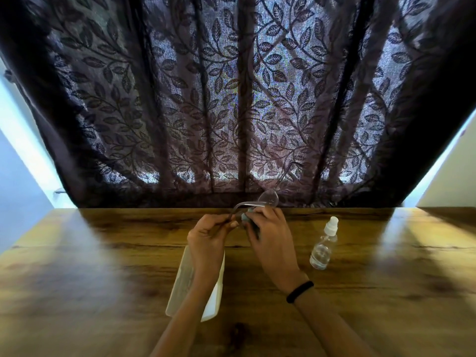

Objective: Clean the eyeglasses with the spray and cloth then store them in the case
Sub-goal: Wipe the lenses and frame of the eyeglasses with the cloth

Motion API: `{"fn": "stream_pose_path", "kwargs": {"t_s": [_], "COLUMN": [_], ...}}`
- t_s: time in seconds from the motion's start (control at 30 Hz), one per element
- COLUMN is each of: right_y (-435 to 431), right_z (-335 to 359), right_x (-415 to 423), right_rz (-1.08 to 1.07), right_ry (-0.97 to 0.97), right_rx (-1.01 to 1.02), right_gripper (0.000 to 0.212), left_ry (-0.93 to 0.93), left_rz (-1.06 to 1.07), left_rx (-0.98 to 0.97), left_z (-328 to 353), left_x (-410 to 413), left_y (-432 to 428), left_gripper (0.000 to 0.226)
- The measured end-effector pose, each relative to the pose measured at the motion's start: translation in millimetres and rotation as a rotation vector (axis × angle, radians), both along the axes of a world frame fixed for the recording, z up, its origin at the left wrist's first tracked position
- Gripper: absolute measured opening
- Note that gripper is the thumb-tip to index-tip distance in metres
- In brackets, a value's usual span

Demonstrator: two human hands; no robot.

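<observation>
Thin-framed eyeglasses are held up above the far middle of the wooden table. My left hand pinches the frame near one temple arm. My right hand presses a small grey-blue cloth against the nearer lens, which is hidden behind the fingers; the far lens sticks up clear of both hands. A clear spray bottle with a white nozzle stands to the right of my right hand. The white glasses case lies open beneath my left wrist, partly covered by the forearm.
A dark leaf-patterned curtain hangs right behind the table's far edge. Pale walls show at both sides. A black band circles my right wrist.
</observation>
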State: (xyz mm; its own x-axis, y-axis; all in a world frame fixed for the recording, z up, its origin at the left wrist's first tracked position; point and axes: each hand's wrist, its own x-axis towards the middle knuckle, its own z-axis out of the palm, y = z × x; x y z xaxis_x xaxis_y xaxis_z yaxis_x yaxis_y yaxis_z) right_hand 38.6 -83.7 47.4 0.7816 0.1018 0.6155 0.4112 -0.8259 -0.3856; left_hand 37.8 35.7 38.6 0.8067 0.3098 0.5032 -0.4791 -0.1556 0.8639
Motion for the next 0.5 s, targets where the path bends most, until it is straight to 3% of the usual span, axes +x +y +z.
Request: {"fn": "stream_pose_path", "kwargs": {"t_s": [0.3,0.5], "right_y": [3.4,9.1], "right_z": [8.0,3.0], "right_x": [-2.4,0.3], "right_rz": [0.056,0.199], "right_ry": [0.002,0.180], "right_rx": [0.205,0.285], "right_gripper": [0.031,0.030], "left_ry": [-0.010,0.006], "left_rz": [-0.042,0.006], "left_rx": [0.024,0.018], "left_z": [2.2,-1.4], "left_x": [1.5,3.1], "left_y": [5.1,7.1], "left_gripper": [0.028,0.024]}}
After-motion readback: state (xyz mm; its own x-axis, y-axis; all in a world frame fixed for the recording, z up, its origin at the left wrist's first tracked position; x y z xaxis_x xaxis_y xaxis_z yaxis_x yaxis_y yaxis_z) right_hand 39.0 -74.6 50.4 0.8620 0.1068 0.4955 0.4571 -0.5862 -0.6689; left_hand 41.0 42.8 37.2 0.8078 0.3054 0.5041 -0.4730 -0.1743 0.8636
